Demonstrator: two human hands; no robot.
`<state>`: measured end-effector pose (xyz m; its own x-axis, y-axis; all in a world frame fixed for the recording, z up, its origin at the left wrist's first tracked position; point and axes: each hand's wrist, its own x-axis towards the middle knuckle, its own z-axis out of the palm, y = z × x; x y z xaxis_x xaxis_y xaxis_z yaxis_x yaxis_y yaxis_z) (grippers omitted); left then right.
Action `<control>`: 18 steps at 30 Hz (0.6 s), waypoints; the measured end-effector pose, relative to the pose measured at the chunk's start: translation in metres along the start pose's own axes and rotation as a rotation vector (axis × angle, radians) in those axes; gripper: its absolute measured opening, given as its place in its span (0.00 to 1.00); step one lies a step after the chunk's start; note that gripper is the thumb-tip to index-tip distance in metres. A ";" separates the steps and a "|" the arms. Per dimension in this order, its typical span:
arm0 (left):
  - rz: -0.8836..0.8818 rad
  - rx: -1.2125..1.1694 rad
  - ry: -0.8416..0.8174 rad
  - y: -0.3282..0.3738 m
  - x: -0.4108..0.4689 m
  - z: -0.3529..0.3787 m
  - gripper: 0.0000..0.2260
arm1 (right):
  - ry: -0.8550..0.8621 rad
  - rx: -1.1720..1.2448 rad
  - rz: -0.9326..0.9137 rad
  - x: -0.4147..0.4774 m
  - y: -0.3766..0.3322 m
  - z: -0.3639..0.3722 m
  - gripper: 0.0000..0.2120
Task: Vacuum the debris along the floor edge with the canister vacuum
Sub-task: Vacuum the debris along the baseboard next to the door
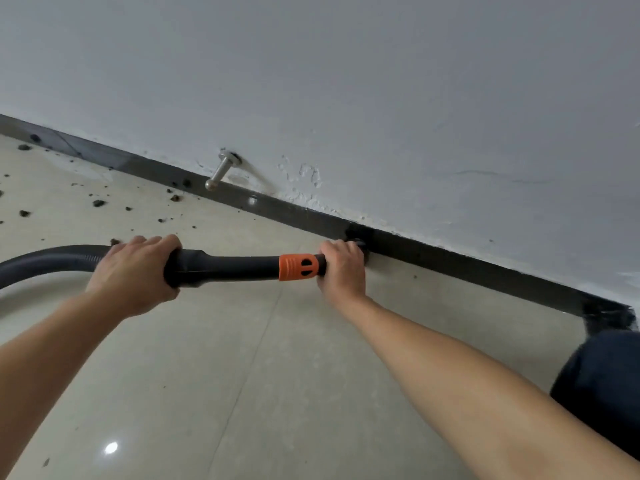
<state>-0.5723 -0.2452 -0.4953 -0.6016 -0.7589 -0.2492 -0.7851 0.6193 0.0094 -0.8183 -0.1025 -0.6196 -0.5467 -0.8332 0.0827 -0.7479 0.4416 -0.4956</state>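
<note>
A black vacuum wand (pixel 235 267) with an orange collar (pixel 298 267) lies across the middle of the view, its ribbed hose (pixel 45 265) curving off to the left. My left hand (pixel 136 271) grips the wand's rear handle. My right hand (pixel 343 270) grips the front end, and the nozzle tip (pixel 360 242) sits at the dark baseboard (pixel 450 259), mostly hidden behind the hand. Dark debris crumbs (pixel 98 203) lie scattered on the beige tile floor at the left, along the floor edge.
A metal door stopper (pixel 221 169) sticks out of the grey wall just above the baseboard. My knee in dark fabric (pixel 602 386) is at the right. The canister is out of view. Tile floor (pixel 277 393) spreads below the wand.
</note>
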 end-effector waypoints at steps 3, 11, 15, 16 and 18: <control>-0.114 0.031 0.044 -0.048 -0.025 -0.004 0.17 | -0.138 -0.011 -0.162 0.018 -0.052 0.021 0.06; -0.054 0.034 0.205 -0.117 -0.044 -0.054 0.25 | -0.485 0.121 -0.365 -0.018 -0.170 -0.011 0.11; -0.334 -0.127 0.177 -0.139 -0.074 -0.108 0.25 | -0.511 0.112 -0.261 -0.029 -0.231 -0.060 0.10; -0.400 -0.162 0.164 -0.146 -0.086 -0.119 0.23 | -0.530 0.120 -0.235 -0.030 -0.250 -0.075 0.10; -0.512 -0.223 0.128 -0.160 -0.119 -0.140 0.19 | -0.562 0.151 -0.191 -0.030 -0.290 -0.105 0.10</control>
<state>-0.3956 -0.2825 -0.3321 -0.1388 -0.9778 -0.1571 -0.9848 0.1195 0.1260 -0.6246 -0.1701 -0.3877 -0.0956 -0.9592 -0.2659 -0.7291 0.2494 -0.6374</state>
